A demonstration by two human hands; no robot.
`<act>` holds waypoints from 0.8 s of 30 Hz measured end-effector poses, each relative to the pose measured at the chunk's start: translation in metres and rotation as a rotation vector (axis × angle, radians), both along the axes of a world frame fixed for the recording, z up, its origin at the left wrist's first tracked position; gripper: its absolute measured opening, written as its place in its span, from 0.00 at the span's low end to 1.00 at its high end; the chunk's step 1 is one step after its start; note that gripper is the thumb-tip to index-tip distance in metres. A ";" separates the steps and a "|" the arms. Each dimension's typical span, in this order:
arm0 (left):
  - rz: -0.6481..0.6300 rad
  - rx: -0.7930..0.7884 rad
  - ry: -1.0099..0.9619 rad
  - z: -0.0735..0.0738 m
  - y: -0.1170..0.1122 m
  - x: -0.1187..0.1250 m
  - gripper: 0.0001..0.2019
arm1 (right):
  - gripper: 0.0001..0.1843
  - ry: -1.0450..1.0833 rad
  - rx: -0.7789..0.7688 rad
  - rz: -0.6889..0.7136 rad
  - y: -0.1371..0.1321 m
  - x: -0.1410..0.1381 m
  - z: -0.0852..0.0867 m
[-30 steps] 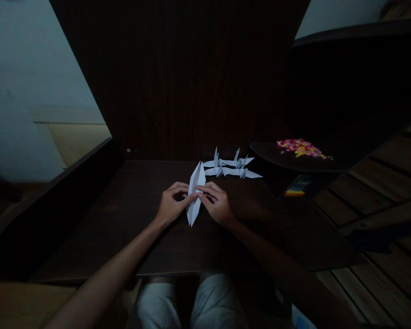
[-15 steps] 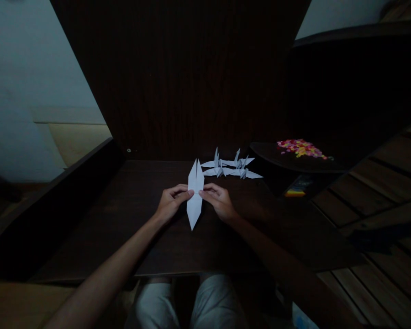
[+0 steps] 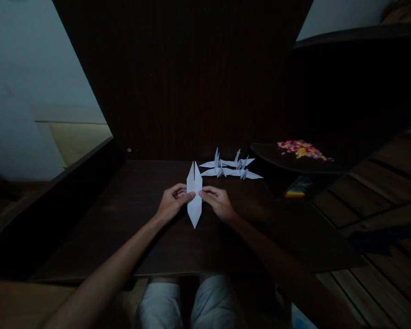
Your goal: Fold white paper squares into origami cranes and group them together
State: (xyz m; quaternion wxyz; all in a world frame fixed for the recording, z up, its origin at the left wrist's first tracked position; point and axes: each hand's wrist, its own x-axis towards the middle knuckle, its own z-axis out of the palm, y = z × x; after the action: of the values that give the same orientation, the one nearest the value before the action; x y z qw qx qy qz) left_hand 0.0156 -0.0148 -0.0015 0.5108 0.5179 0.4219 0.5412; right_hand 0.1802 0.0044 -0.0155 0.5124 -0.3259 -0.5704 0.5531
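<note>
Both forearms are bare with no sleeves in view, and the legs wear pale, light-coloured shorts (image 3: pixel 192 304).

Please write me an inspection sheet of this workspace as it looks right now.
Surface: dark wooden table, dimly lit, with a raised edge on its left side.
Job's things: a long, narrow folded white paper, pointed at both ends and split at the far tip, lies lengthwise in front of the person.
Clutter: a group of finished white paper cranes behind the paper; a dark tray to the right with a small multicoloured heap.
Hands: left hand and right hand each pinch one side of the paper at its middle.
Cables: nothing seen.
Surroundings: dark wood panel behind the table, pale wall to the left, plank floor to the right; the person's knees show below the table edge.
</note>
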 end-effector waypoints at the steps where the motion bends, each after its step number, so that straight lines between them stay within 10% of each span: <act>1: 0.001 0.000 -0.003 0.000 0.000 0.000 0.17 | 0.14 0.003 0.000 -0.001 0.000 0.000 0.000; 24: -0.296 -0.197 0.009 0.000 -0.003 -0.001 0.24 | 0.18 -0.150 -0.052 -0.041 -0.001 0.001 0.002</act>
State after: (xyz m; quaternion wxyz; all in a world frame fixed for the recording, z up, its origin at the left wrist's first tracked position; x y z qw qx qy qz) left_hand 0.0145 -0.0176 -0.0014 0.6313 0.5241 0.3946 0.4137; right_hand 0.1808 0.0030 -0.0134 0.4709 -0.3913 -0.5859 0.5309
